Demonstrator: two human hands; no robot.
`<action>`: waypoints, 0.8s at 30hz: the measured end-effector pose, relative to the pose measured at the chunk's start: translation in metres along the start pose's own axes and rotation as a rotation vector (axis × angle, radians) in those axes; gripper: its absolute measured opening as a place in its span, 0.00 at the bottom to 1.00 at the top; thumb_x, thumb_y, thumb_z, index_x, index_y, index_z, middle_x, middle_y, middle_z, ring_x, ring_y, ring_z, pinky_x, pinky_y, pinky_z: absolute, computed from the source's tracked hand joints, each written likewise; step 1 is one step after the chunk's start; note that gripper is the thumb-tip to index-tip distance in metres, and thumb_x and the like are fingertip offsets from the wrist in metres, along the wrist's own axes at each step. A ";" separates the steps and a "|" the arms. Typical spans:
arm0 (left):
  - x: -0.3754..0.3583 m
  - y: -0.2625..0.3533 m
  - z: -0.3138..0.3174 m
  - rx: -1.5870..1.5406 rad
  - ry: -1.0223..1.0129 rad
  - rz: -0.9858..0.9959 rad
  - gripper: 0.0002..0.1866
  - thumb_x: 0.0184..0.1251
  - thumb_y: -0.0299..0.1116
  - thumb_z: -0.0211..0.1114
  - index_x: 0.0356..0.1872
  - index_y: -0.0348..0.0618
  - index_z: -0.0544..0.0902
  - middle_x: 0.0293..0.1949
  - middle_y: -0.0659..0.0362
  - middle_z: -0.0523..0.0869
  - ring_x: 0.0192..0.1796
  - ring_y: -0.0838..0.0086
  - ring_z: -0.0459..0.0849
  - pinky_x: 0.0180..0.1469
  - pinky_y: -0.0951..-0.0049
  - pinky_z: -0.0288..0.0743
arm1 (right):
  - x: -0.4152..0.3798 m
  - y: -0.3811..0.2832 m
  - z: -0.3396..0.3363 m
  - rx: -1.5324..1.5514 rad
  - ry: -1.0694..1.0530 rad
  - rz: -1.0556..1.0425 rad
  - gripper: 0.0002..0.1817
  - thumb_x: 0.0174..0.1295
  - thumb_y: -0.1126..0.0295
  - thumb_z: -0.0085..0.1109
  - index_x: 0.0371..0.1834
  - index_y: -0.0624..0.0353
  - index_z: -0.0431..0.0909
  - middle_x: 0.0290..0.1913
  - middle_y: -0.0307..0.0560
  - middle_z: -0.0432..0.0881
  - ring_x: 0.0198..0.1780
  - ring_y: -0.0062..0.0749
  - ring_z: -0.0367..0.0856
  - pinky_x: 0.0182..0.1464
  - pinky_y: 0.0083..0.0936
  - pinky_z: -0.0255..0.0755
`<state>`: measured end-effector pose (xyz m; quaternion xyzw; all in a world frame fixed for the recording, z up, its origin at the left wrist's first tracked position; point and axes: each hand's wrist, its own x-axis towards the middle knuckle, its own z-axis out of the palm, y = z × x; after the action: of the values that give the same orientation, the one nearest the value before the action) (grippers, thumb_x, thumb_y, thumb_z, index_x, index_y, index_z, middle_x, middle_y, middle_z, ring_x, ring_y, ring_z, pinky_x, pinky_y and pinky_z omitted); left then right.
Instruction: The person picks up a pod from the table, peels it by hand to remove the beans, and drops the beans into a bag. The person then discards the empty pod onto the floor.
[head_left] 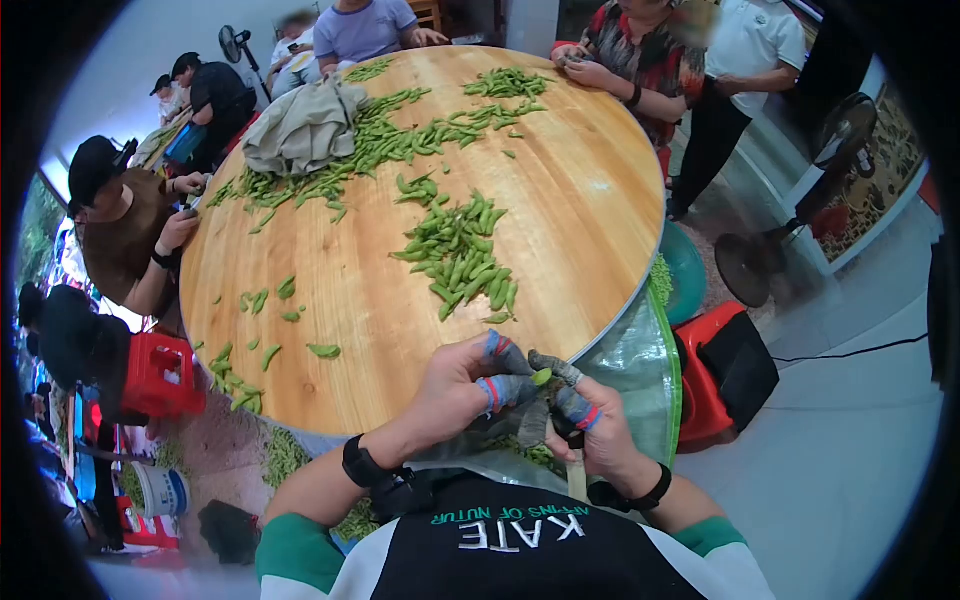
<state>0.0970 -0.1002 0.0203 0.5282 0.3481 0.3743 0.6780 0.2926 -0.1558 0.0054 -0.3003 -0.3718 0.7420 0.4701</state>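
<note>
My left hand (468, 378) reaches over the table's near edge, grey finger covers with red and blue bands on its fingertips. Its thumb and finger are pinched on a green edamame pod (541, 377). Right beside it is my right hand (598, 425), also in finger covers and closed, its fingertips right at the pod. A dark grey piece (534, 422) and a pale flat strip (577, 476) show at its palm; I cannot tell what they are. A pile of edamame pods (458, 250) lies on the round wooden table (560, 220) ahead of my hands.
More pods and a crumpled grey cloth (305, 128) cover the far left. Loose pods (235, 385) lie at the left edge. A clear plastic sheet (635, 365) hangs by my lap. Red stools (712, 375), a green basin (682, 272) and a fan (750, 268) stand right. Other people work around the table.
</note>
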 end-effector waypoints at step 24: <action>-0.001 -0.019 0.001 0.573 0.016 0.577 0.09 0.56 0.26 0.64 0.38 0.35 0.77 0.29 0.53 0.79 0.31 0.68 0.79 0.32 0.70 0.72 | 0.001 0.005 -0.004 0.103 0.150 0.204 0.21 0.69 0.53 0.48 0.48 0.62 0.73 0.20 0.42 0.73 0.11 0.21 0.64 0.11 0.17 0.59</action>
<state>0.0995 -0.1048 0.0017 0.7686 0.2814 0.4412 0.3680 0.2934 -0.1550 -0.0009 -0.3669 -0.2646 0.7796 0.4332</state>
